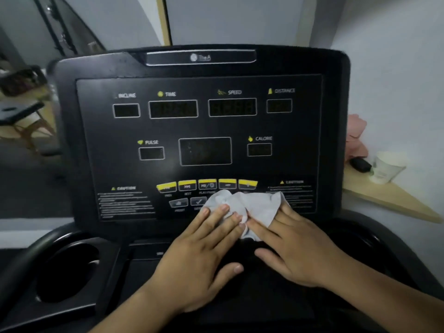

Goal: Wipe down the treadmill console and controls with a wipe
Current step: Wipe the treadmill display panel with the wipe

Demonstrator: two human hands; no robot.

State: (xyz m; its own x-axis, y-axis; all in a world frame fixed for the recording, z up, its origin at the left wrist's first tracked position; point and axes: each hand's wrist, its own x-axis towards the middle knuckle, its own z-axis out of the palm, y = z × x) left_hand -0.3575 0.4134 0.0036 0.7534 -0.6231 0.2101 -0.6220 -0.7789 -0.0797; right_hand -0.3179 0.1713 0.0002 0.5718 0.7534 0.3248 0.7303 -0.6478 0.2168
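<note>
Left hand [199,248] and right hand [295,246] lie flat, fingers straight, pressing the crumpled white wipe [252,203] on the console [295,164] at lower centre — just under the yellow buttons [206,185]. Pressing hard there could trigger a control — or bunch the wipe.

Matt black plastic console [96,145], crumpled white paper wipe [254,203], pale wood shelf [394,200]

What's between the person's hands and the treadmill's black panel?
A crumpled white wipe: the left hand and right hand both press it against the panel, just below the yellow buttons. The head view shows it.
</note>
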